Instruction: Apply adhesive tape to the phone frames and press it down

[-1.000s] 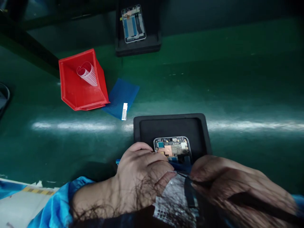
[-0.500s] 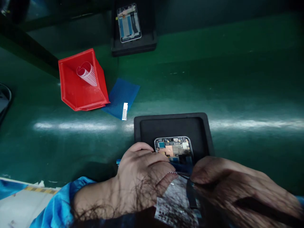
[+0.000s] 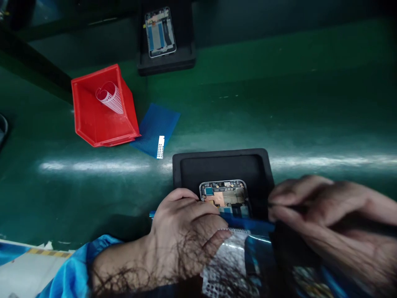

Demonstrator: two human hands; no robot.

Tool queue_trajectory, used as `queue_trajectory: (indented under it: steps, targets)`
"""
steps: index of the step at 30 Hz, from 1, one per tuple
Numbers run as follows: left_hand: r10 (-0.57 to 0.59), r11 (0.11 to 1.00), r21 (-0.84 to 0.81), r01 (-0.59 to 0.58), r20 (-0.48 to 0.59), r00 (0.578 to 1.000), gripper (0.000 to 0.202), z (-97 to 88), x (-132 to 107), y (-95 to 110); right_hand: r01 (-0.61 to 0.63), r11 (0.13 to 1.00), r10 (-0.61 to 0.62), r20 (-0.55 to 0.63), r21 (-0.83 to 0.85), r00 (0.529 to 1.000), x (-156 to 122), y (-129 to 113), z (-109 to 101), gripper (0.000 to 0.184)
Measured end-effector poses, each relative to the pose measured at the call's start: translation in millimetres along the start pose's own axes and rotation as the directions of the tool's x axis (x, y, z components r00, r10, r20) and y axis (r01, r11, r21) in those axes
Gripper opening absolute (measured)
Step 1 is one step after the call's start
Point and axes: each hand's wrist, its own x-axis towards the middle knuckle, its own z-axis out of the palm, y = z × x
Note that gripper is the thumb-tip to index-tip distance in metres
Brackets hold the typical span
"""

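Note:
An opened phone (image 3: 228, 196) with its circuit board showing lies in a black tray (image 3: 221, 155); its lower part is covered. My left hand (image 3: 189, 231) is over its near left side, fingers curled around a blue film sheet (image 3: 260, 225). White dotted sticker material (image 3: 231, 256) is on that sheet, below my left fingertips. To the right, beyond the tray's side, my right hand (image 3: 319, 211) is closed in a pinch and blurred. What its fingertips hold, if anything, cannot be made out.
A red bin (image 3: 104, 124) at left holds a rolled dotted sheet (image 3: 111, 97). Beside it lies a blue sheet (image 3: 159, 124) with a white dotted strip (image 3: 160, 147). Farther back, a second black tray (image 3: 186, 60) carries another opened phone (image 3: 160, 33). The table (image 3: 248, 99) is green.
My right hand has moved up and to the right, away from the film near my left fingers. More of the blue film shows. My left hand keeps its grip, and the view has shifted slightly.

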Motion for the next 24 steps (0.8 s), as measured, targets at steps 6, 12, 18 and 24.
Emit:
queue_trajectory:
  steps: [6,12,18,24]
  targets:
    - [0.01,1.0,0.023,-0.01,-0.004,1.0,0.026,1.3,2,0,-0.005,0.999,0.003,-0.035,-0.048,0.999,21,-1,11,0.031]
    - [0.003,1.0,0.008,-0.003,-0.038,0.999,0.027,2.0,1,0,-0.033,0.995,0.031,-0.023,-0.09,0.999,17,-5,15,0.029]
    - [0.005,1.0,-0.009,-0.005,-0.03,1.0,0.021,2.5,-1,-1,-0.038,0.994,0.035,-0.03,-0.102,0.999,16,-4,16,0.031]
    - [0.007,1.0,0.012,-0.006,-0.045,0.999,0.025,2.5,0,0,0.105,0.984,-0.109,-0.018,-0.144,0.994,13,3,18,0.029]
